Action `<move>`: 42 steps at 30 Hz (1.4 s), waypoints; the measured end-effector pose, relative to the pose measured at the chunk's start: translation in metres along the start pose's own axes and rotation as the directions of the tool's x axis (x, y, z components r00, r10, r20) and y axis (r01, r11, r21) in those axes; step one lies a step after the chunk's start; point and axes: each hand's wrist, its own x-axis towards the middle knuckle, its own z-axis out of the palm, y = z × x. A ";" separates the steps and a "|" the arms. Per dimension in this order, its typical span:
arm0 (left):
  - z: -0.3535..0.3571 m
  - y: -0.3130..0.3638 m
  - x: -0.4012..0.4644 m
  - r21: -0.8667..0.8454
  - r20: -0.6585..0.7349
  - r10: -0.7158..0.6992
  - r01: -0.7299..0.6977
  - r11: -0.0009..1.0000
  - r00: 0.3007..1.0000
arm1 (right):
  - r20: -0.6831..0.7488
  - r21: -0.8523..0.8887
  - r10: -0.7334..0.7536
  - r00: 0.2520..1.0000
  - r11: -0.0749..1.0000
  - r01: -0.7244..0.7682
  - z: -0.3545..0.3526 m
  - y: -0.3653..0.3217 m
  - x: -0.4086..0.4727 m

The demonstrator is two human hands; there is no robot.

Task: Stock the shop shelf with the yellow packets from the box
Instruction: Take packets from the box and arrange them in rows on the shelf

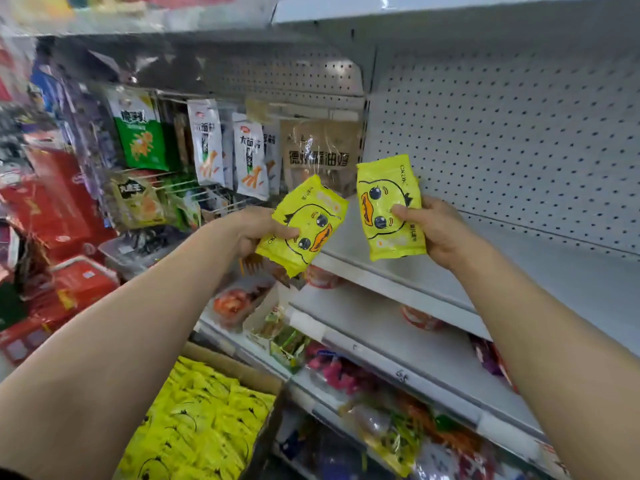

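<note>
While both arms are reaching up toward the shelving, each hand is gripping yellow duck-face packets. The left hand (pixel 258 230) is pinching the left packet (pixel 302 225) with its thumb on the front and fingers behind, the packet tilting to the right. The right hand (pixel 433 228) is holding the right packet (pixel 389 207) the same way, thumb across the printed duck (edges at the top suggest a small stack, but I cannot tell how many). Both packets are hovering in front of the grey shelf (pixel 519 271), near its front lip and not touching it. This shelf is backed by a white pegboard panel (pixel 502 133).

Down at lower left, the cardboard box (pixel 239 367) is sitting open, holding many more yellow packets (pixel 197 420) piled loosely.

Left of the packets, hanging snack bags are crowding the next bay: a green-and-white bag (pixel 140 133), white bags with orange print (pixel 247 157) and a brown bag (pixel 318 154) just behind the left packet. Red cartons (pixel 59 209) are stacking up at far left (blurred). Below the grey shelf, lower shelves (pixel 398 341) are carrying mixed colourful snack packs (pixel 398 427), too blurred to read.
</note>
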 end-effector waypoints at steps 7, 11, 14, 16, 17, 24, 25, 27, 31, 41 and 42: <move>0.057 0.057 0.053 0.310 0.120 -0.019 -0.020 0.951 0.993 | -0.119 -0.006 -0.014 0.993 1.000 0.013 -0.072 -0.007 0.004; 0.074 0.079 0.102 0.441 0.144 -0.007 -0.057 0.896 0.990 | -0.176 -0.034 -0.016 0.984 0.999 0.010 -0.107 -0.007 0.016; 0.088 0.097 0.140 0.563 0.210 0.008 -0.128 0.816 0.978 | -0.217 -0.049 -0.015 0.976 0.999 0.005 -0.126 -0.005 0.028; 0.097 0.108 0.165 0.627 0.223 0.046 -0.180 0.758 0.974 | -0.238 -0.070 -0.007 0.971 0.998 -0.010 -0.135 -0.003 0.038; 0.098 0.112 0.176 0.645 0.230 0.058 -0.197 0.739 0.972 | -0.242 -0.081 0.002 0.970 0.996 -0.023 -0.139 -0.002 0.043; 0.093 0.124 0.276 0.852 0.284 0.095 -0.297 0.431 0.954 | -0.265 -0.182 0.037 0.963 0.979 -0.088 -0.154 -0.003 0.091; 0.089 0.124 0.286 0.863 0.307 0.101 -0.322 0.390 0.946 | -0.268 -0.189 0.037 0.963 0.978 -0.090 -0.154 -0.003 0.098; 0.081 0.122 0.305 0.874 0.341 0.117 -0.361 0.327 0.933 | -0.279 -0.197 0.032 0.960 0.976 -0.090 -0.152 -0.002 0.112; 0.066 0.116 0.340 0.857 0.383 0.151 -0.411 0.310 0.911 | -0.285 -0.203 0.023 0.958 0.976 -0.084 -0.144 0.001 0.138; 0.069 0.101 0.380 0.717 0.419 0.460 -0.596 0.362 0.783 | -0.314 -0.247 0.016 0.949 0.964 -0.097 -0.126 0.000 0.183; 0.069 0.099 0.381 0.719 0.405 0.489 -0.599 0.351 0.773 | -0.314 -0.259 0.014 0.949 0.961 -0.100 -0.125 0.000 0.186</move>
